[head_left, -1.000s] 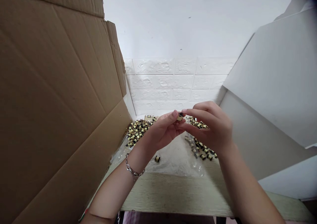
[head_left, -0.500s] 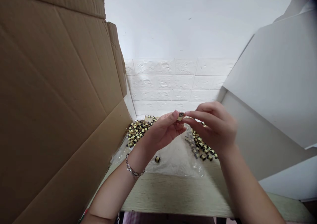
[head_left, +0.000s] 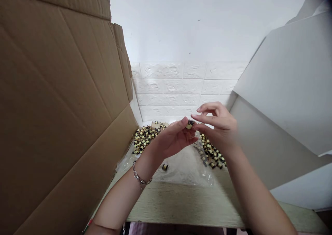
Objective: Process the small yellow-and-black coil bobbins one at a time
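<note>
My left hand (head_left: 176,136) is closed on a small transformer coil (head_left: 190,125), thumb at its left side and fingers below. The coil has yellow tape, dark pins pointing up and thin copper-coloured wires hanging under it. At its right edge is my right hand (head_left: 219,124), with thumb and index fingertips apart and close to the coil. Whether they touch it or a wire I cannot tell. The other right fingers are raised. Below my left wrist, a single coil (head_left: 165,166) lies on a clear plastic bag (head_left: 181,174).
Piles of similar coils lie on the left (head_left: 145,138) and right (head_left: 214,155) of the wooden table (head_left: 181,202). A tall cardboard sheet (head_left: 64,89) borders the left side, and white panels (head_left: 287,79) the right. A white brick-patterned wall (head_left: 172,86) stands behind.
My right fingers have spread and shifted up around the coil, the hand moving slightly left. In my left hand the coil has turned; its pins now point up and its wires hang in view.
</note>
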Action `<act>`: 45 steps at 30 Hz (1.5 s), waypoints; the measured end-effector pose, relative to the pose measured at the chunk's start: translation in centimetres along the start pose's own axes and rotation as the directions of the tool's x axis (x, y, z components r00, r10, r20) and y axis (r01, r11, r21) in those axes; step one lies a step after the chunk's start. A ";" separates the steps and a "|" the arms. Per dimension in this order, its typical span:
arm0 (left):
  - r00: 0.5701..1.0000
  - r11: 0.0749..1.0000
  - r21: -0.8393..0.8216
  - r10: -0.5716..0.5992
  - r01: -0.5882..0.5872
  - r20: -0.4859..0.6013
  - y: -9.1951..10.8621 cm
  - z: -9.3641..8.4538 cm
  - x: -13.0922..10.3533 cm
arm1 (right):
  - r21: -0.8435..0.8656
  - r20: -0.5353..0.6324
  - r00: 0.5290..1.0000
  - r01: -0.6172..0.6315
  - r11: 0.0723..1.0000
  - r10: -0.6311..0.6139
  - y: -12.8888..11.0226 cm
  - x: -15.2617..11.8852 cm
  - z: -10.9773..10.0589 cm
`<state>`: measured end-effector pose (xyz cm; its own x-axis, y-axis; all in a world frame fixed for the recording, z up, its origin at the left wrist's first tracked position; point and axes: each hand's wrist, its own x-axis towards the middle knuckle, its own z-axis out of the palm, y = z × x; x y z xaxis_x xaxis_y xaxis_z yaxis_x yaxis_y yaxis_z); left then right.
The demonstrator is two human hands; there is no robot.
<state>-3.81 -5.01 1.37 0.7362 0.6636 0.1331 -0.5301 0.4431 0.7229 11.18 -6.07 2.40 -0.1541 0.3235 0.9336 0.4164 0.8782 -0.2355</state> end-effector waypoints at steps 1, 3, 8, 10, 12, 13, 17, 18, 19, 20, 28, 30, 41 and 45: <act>1.000 1.000 -0.004 0.000 0.000 -0.003 0.0 0.0 0.0 | -0.005 0.010 1.000 0.003 1.000 -0.003 0.0 0.0 0.0; 1.000 1.000 -0.011 0.000 0.000 -0.004 -0.1 -0.1 0.1 | -0.030 0.023 0.999 0.023 0.999 -0.023 -0.2 0.0 0.0; 1.000 1.000 -0.017 0.012 -0.011 0.015 -0.4 -0.3 0.2 | -0.126 0.064 0.996 0.077 0.989 -0.069 -0.7 0.1 -0.2; 0.999 1.000 0.000 0.019 -0.019 0.026 -0.5 -0.3 0.3 | -0.159 0.057 0.995 0.085 0.984 -0.077 -0.7 0.1 -0.2; 0.999 1.000 0.015 0.025 -0.025 0.030 -0.7 -0.3 0.4 | -0.170 0.033 0.996 0.090 0.981 -0.085 -0.8 0.0 0.1; 0.999 0.999 0.021 0.027 -0.027 0.028 -0.7 -0.3 0.5 | -0.170 0.014 0.996 0.092 0.981 -0.091 -0.8 -0.1 0.2; 0.999 0.998 0.046 0.048 -0.049 0.016 -0.9 -0.4 0.6 | -0.174 -0.067 0.990 0.111 0.978 -0.124 -0.9 -0.3 0.9; 0.998 0.997 0.050 0.054 -0.054 0.016 -0.8 -0.5 0.6 | -0.180 -0.077 0.989 0.111 0.977 -0.127 -0.9 -0.3 1.0; 0.998 0.997 0.050 0.057 -0.058 0.016 -0.8 -0.5 0.6 | -0.186 -0.084 0.988 0.111 0.976 -0.129 -0.9 -0.4 1.1; 0.998 0.997 0.049 0.058 -0.059 0.014 -0.8 -0.6 0.6 | -0.193 -0.091 0.987 0.110 0.975 -0.129 -1.0 -0.4 1.2; 0.999 0.999 -0.023 0.045 -0.044 0.001 -1.0 -0.7 0.7 | -0.335 -0.139 0.952 0.214 0.917 -0.273 -0.8 -0.8 1.6; 0.999 0.999 -0.033 0.041 -0.041 0.006 -1.1 -0.8 0.7 | -0.399 -0.138 0.935 0.249 0.882 -0.327 -0.8 -0.9 1.5; 0.994 0.973 0.204 0.108 -0.110 0.020 -0.8 -0.1 1.0 | -0.096 -0.401 0.916 -0.027 0.995 -0.014 -1.5 -0.9 2.4; 0.812 0.645 0.656 0.578 -0.392 -0.084 -0.7 -0.3 1.1 | 0.375 -0.355 0.796 -0.359 0.855 0.490 -1.5 -0.6 2.8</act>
<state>-2.71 -4.40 0.83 0.2559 0.8453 0.4690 -0.3547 -0.3692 0.8590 8.16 -6.57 1.39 0.3993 0.5626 0.7239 0.0754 0.7668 -0.6375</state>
